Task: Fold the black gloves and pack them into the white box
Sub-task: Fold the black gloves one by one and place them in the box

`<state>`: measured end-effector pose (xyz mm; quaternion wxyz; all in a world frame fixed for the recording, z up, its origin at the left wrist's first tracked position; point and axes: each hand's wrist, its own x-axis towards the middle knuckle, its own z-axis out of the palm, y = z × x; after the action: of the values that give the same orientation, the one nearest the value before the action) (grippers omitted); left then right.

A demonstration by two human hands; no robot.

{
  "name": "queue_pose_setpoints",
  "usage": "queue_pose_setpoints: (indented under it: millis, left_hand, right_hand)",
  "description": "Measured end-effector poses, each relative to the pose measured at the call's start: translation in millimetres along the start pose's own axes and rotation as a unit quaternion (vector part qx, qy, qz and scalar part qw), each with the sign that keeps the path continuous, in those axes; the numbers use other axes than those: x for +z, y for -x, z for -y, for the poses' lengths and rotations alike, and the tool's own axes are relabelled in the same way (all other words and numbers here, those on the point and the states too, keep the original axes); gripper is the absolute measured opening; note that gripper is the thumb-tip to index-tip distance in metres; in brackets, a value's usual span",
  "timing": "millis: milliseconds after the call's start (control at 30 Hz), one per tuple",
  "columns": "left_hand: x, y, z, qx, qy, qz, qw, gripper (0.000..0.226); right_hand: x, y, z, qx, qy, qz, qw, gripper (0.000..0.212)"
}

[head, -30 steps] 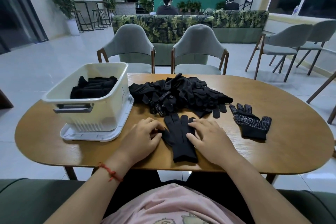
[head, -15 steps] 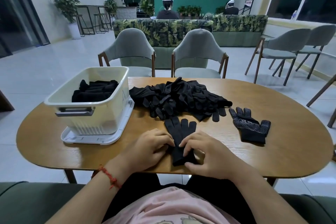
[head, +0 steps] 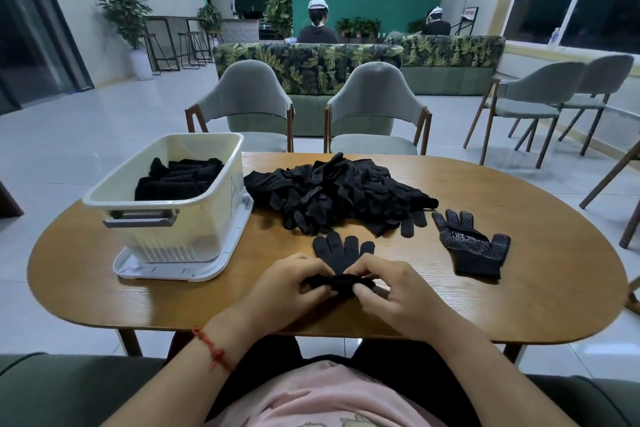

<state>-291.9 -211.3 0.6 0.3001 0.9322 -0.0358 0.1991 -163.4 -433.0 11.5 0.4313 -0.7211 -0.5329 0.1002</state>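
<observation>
Several folded gloves (head: 180,180) lie in the white box (head: 194,229); a large pile (head: 339,194) and one dotted glove (head: 474,246) wait on the worktop (head: 519,295). My left hand (head: 284,291) and right hand (head: 391,295) both pinch the rolled cuff of the near glove (head: 341,253), which I judge half-folded.

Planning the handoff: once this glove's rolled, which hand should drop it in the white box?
Probably the left hand: the white box stands on its side of the table, farther from the right hand.
</observation>
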Motion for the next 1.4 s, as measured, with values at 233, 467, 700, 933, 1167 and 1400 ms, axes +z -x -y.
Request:
queue_pose_setpoints:
  millis: [233,467,700,933,1167,1400]
  left_hand:
    - [-4.9,-2.5,-3.2,-0.101,0.115,-0.012,0.988,0.014]
    - [-4.0,-22.4,-2.8,-0.184,0.134,-0.033,0.973,0.022]
    - [7.0,-40.8,1.3,-0.215,0.058,-0.102,0.970,0.028]
    - [17.8,-45.6,1.0,-0.203,-0.008,-0.131,0.970,0.020]
    - [23.7,-40.3,7.8,-0.177,-0.021,-0.135,0.975,0.019]
    - [25.7,-41.4,9.8,-0.120,-0.089,-0.092,0.984,0.030]
  right_hand:
    - [-6.6,-6.4,3.8,0.066,-0.008,0.007,0.998,0.032]
    - [-7.5,-41.3,-9.0,0.192,-0.099,-0.011,0.976,0.015]
    - [-2.4,-61.9,-14.6,0.292,-0.033,-0.057,0.954,0.017]
    - [15.1,-58.0,-16.7,0.255,0.078,-0.171,0.949,0.025]
    - [32.5,-51.1,-12.2,0.149,0.321,-0.199,0.914,0.032]
    - [12.2,-62.0,-35.1,-0.032,0.343,-0.054,0.937,0.030]
